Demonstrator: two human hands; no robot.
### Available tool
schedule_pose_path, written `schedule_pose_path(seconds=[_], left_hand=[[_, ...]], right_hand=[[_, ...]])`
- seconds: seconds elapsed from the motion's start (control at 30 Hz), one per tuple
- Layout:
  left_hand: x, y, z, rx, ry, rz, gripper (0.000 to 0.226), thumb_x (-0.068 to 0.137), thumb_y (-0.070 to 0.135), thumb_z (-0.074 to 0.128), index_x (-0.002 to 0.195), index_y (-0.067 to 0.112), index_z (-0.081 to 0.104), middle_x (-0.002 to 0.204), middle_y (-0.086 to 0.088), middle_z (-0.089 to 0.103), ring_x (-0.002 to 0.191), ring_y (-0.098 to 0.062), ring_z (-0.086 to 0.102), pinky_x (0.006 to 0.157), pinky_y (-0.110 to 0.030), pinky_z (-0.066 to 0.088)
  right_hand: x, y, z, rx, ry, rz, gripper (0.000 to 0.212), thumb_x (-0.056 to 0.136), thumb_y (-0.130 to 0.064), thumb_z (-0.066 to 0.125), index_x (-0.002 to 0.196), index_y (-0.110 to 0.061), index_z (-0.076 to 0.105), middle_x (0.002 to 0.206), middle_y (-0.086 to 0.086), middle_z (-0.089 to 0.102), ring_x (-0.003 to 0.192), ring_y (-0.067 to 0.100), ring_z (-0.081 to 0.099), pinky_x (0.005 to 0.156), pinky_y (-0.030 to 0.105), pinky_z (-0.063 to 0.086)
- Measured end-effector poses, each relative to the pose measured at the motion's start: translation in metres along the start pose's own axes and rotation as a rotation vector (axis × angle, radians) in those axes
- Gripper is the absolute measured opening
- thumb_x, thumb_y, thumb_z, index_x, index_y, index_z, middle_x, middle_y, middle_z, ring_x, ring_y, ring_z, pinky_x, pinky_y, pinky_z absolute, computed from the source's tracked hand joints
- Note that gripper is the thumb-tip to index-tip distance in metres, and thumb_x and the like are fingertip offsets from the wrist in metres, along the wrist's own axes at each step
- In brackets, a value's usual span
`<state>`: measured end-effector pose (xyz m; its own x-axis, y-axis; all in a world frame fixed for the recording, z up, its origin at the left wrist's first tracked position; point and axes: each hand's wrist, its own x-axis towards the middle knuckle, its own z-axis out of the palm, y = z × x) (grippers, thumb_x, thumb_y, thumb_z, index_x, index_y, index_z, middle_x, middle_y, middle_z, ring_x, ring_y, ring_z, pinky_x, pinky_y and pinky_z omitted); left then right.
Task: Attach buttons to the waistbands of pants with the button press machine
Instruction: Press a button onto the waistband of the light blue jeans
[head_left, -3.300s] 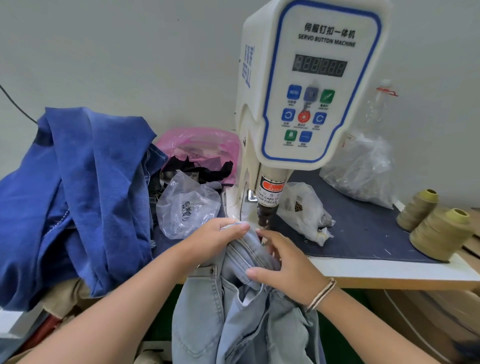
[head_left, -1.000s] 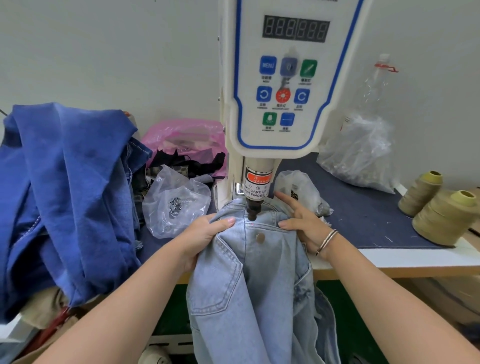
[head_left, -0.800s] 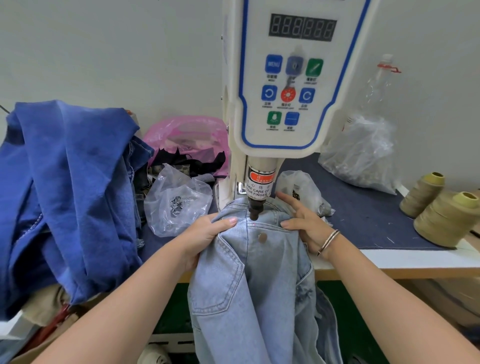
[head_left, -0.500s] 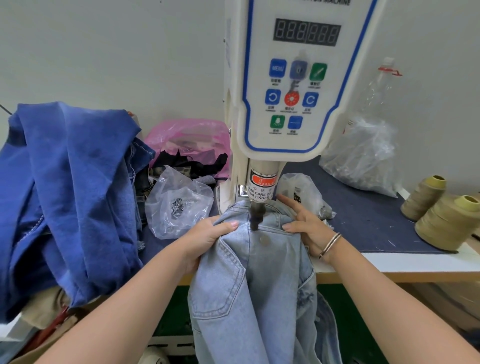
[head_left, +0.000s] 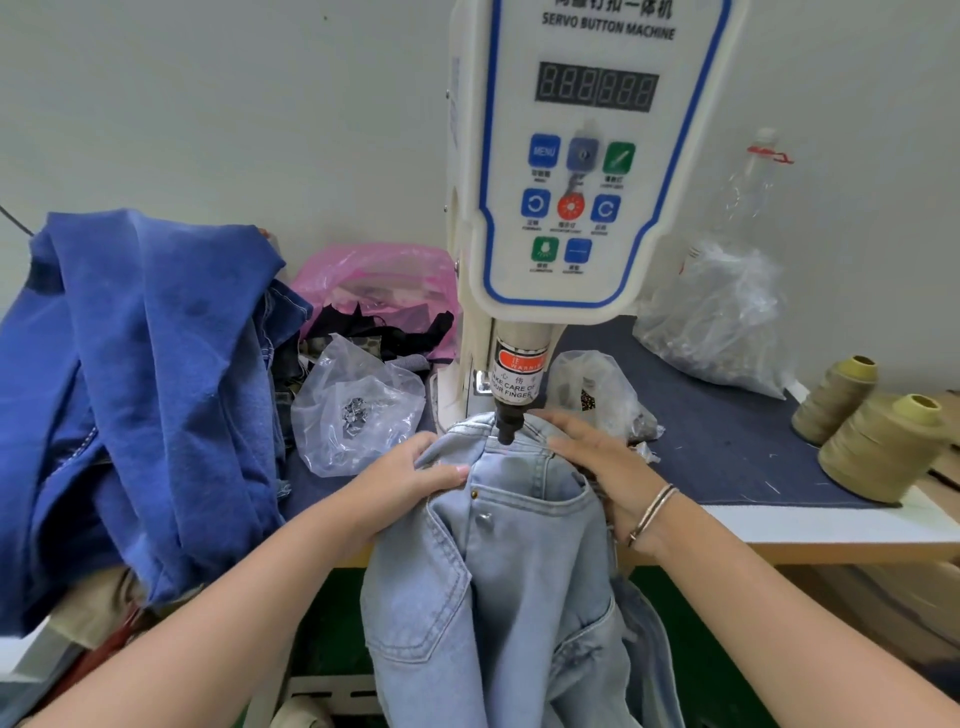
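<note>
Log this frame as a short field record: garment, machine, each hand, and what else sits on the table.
garment: light blue jeans, waistband under the press head
machine: servo button machine, punch tip on the waistband
left hand: grips the waistband left of the punch
right hand: fingers flat on the denim right of the punch
table items: dark blue garments, clear bag of hardware, pink bag, two thread cones

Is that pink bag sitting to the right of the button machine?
No, the pink bag lies left of the button machine, behind the blue cloth pile.
</note>
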<state>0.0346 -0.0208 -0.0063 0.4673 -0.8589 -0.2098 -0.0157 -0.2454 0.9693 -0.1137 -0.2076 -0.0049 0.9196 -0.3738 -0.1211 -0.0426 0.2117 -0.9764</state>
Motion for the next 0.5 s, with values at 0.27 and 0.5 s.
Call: schedule_pose_path(seconds=[0.27,0.5], left_hand=[[-0.058,-0.025,0.019,0.811,0.286,0.886,0.017,0.095,0.036,0.050,0.107,0.028,0.059,0.110,0.014,0.049,0.104,-0.007,0.048,0.088,-0.026,0.037],[-0.070,-0.020,0.021,0.605,0.120,0.698,0.017,0.086,0.036,0.055,0.083,0.021,0.049,0.087,0.007,0.051,0.081,-0.010,0.046,0.073,-0.030,0.042]], right_hand=[[-0.016,0.005,0.044,0.001,-0.002,0.032,0.033,0.094,-0.001,0.047,0.125,-0.009,0.056,0.122,0.014,0.063,0.110,0.026,0.059,0.103,0.040,0.042],[-0.019,-0.003,0.045,-0.069,0.058,0.021,0.021,0.092,-0.009,0.056,0.106,-0.022,0.065,0.101,0.000,0.071,0.093,0.013,0.065,0.091,0.030,0.048]])
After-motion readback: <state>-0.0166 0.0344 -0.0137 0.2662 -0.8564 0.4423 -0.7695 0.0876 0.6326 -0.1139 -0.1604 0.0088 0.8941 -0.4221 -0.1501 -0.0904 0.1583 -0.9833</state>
